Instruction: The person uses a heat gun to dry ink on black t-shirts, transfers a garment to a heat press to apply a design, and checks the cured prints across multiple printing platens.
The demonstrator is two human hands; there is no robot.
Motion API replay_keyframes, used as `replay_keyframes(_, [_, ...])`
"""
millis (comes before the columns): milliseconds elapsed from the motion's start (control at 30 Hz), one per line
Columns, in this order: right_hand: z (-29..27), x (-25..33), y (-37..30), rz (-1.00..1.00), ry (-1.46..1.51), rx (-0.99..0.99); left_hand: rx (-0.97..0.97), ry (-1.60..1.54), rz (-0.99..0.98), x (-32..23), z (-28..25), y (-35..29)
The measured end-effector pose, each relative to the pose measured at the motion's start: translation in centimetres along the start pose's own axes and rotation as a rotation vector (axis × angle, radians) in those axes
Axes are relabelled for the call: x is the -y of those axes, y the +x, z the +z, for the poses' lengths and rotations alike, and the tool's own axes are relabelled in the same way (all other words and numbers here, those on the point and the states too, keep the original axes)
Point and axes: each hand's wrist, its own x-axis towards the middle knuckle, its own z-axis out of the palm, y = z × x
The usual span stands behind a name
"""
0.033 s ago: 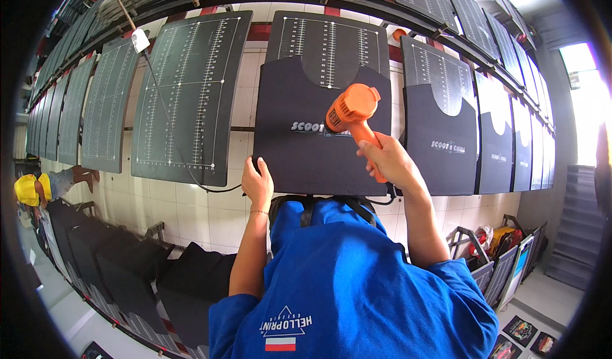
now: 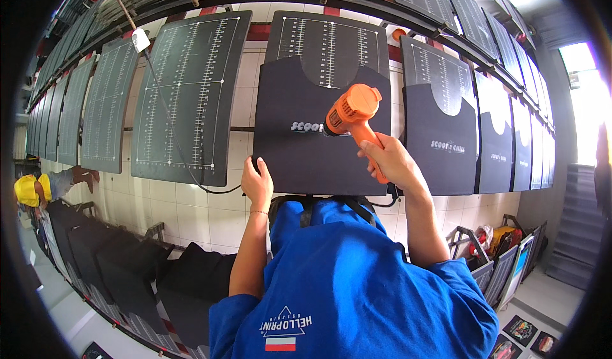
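An orange heat gun (image 2: 354,107) is held by its handle in my right hand (image 2: 390,160), fingers wrapped round it. Its dark nozzle points at the white print (image 2: 306,127) on a black cut garment panel (image 2: 299,97), covering part of the lettering. That panel lies smooth on a dark printing board (image 2: 328,30) with white ruled marks, its curved neckline toward the far end. At the panel's near left corner, my left hand (image 2: 258,183) is closed on the board's edge, thumb on top; its other fingers are partly hidden.
Other boards bear printed black panels (image 2: 440,136) at right; bare ruled boards (image 2: 188,97) stand at left. A black cable (image 2: 167,113) hangs across them from a white connector (image 2: 140,40). Behind me runs another row of boards (image 2: 191,282). A person in yellow (image 2: 29,190) is far left.
The heat gun has shifted very slightly left and its handle a touch lower. My left hand and the panel stay in place.
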Motion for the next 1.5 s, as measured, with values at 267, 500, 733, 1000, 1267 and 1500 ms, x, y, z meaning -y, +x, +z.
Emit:
replay_keyframes(267, [-0.5, -0.4, -1.5, 0.052, -0.093, 0.001, 0.002, -0.024, 0.001, 0.2, 0.2, 0.0])
replay_keyframes(500, [-0.6, 0.0, -2.2, 0.115, -0.099, 0.011, -0.015, -0.019, 0.014, 0.2, 0.3, 0.0])
replay_keyframes(733, [-0.7, -1.3, -2.1, 0.086, -0.09, -0.026, -0.012, -0.016, 0.016, 0.1, 0.3, 0.0])
replay_keyframes(1000, [-1.4, -2.1, -2.1, 0.048, -0.037, -0.076, 0.002, -0.03, -0.016, 0.2, 0.2, -0.1])
replay_keyframes(1267, [-2.1, -2.7, -2.5, 0.07, -0.032, -0.097, -0.004, -0.034, -0.002, 0.4, 0.4, 0.0])
replay_keyframes(1500, [-2.5, -3.4, -3.2, 0.062, -0.028, -0.138, -0.007, -0.051, 0.015, 0.2, 0.4, 0.0])
